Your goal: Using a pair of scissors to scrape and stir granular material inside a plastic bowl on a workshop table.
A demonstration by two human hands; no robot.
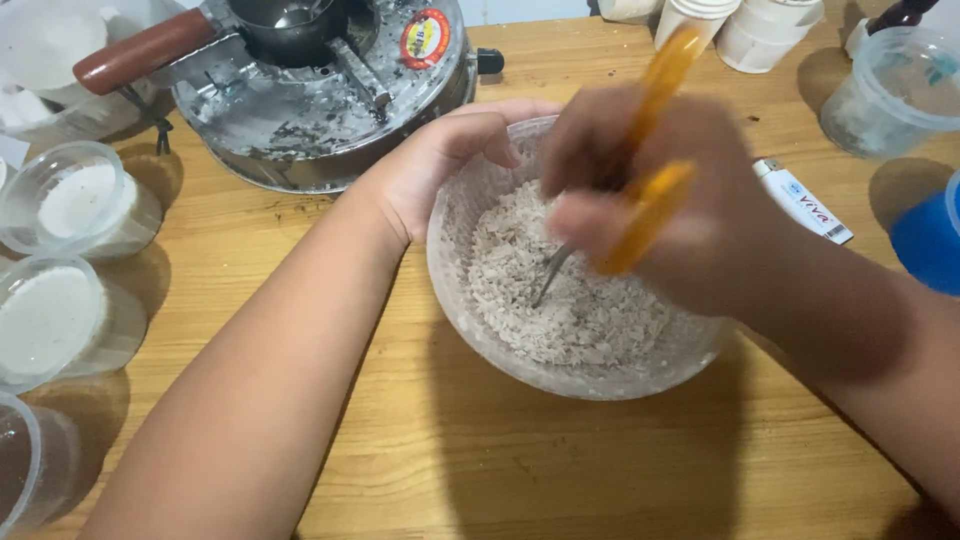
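A clear plastic bowl (470,290) full of pale, flaky shredded material (580,310) sits on the wooden table. My left hand (440,165) grips the bowl's far left rim. My right hand (650,200), blurred by motion, is closed around orange-handled scissors (655,190). The metal blades (553,268) point down into the flakes.
A portable gas stove (310,110) with a small pan and red-brown handle (140,50) stands behind the bowl. Clear cups of white filling (60,200) line the left edge. A white lighter (800,198), plastic containers (895,85) and a blue object (930,240) lie right.
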